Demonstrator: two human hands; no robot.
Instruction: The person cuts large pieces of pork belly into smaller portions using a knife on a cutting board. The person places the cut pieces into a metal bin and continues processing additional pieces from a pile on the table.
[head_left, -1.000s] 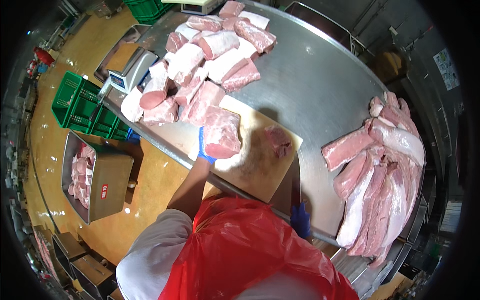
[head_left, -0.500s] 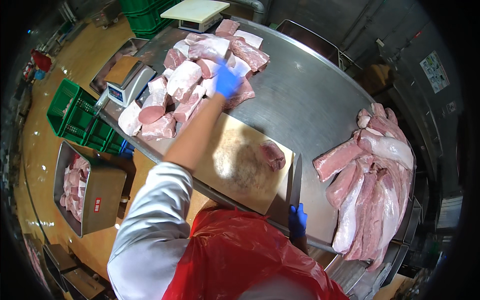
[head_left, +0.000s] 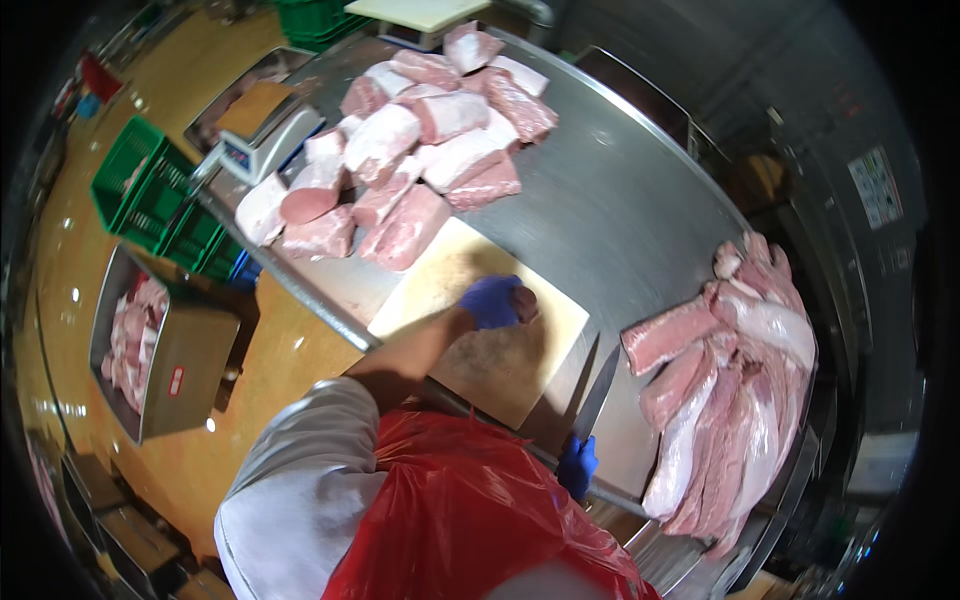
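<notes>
My left hand [head_left: 488,303], in a blue glove, is closed on a small dark pink piece of meat [head_left: 525,305] over the pale cutting board [head_left: 550,345]. Much of that piece is hidden behind the fingers. Beside the board's right edge, my right hand [head_left: 577,467], also gloved in blue, grips a long-bladed knife [head_left: 602,392] by its handle, blade pointing away from me. Beyond the board lies a pile of thick cut meat blocks [head_left: 385,145] with white fat. Long uncut strips of meat [head_left: 735,400] are heaped at the right.
A steel table [head_left: 600,190] bears everything. At its left end stand a digital scale [head_left: 255,150] and, farther back, another with a white plate [head_left: 415,12]. Green crates [head_left: 150,190] and a metal bin of meat [head_left: 185,375] are on the floor at the left.
My left hand has come back from the meat pile to the board and now holds the small piece. Blocks in the pile have shifted. The knife remains in my right hand.
</notes>
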